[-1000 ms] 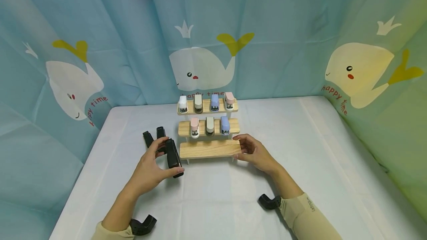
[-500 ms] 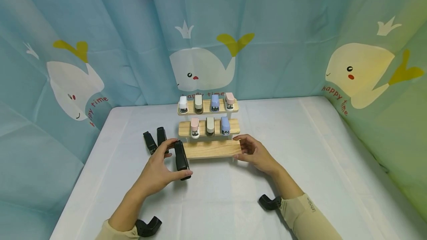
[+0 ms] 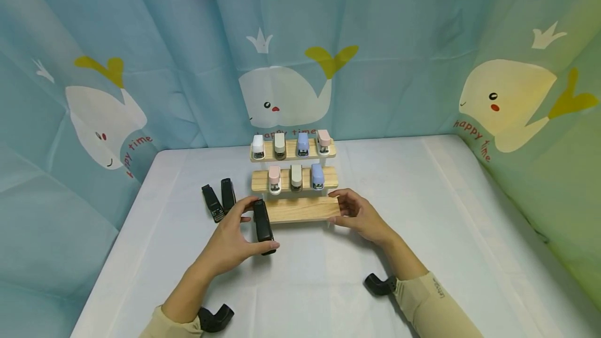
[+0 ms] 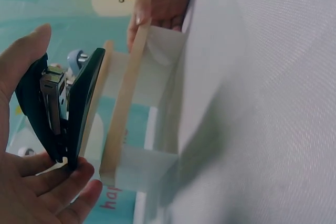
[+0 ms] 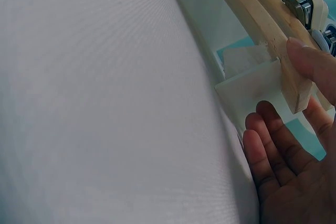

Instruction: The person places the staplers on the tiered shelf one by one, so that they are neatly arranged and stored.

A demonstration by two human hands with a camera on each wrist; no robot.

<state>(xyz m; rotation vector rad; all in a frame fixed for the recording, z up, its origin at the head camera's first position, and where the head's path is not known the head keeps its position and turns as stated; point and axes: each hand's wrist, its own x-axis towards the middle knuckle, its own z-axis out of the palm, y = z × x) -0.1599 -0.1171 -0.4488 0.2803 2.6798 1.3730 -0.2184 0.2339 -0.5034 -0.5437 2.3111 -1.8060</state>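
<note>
My left hand (image 3: 227, 246) holds a black stapler (image 3: 264, 227) lengthwise, thumb at its near end and fingers at the far end. It overlaps the left end of the bottom shelf of a three-tier wooden display rack (image 3: 305, 209). In the left wrist view, the stapler's metal magazine (image 4: 54, 95) shows between its dark top and base, raised off the table beside the shelf's front edge. My right hand (image 3: 363, 220) grips the right end of that bottom shelf, thumb on the front edge in the right wrist view, with the other fingers (image 5: 270, 156) beside the white support.
Two more black staplers (image 3: 213, 203) (image 3: 228, 194) lie on the white table (image 3: 422, 186) left of the rack. Small pastel staplers stand on the upper tiers, such as a blue one (image 3: 317, 176) and a white one (image 3: 258, 146). A whale-print curtain (image 3: 399, 40) hangs behind.
My left hand has moved right with the black stapler, from left of the rack to over the bottom shelf's left end. The right hand stays on the shelf's right end.
</note>
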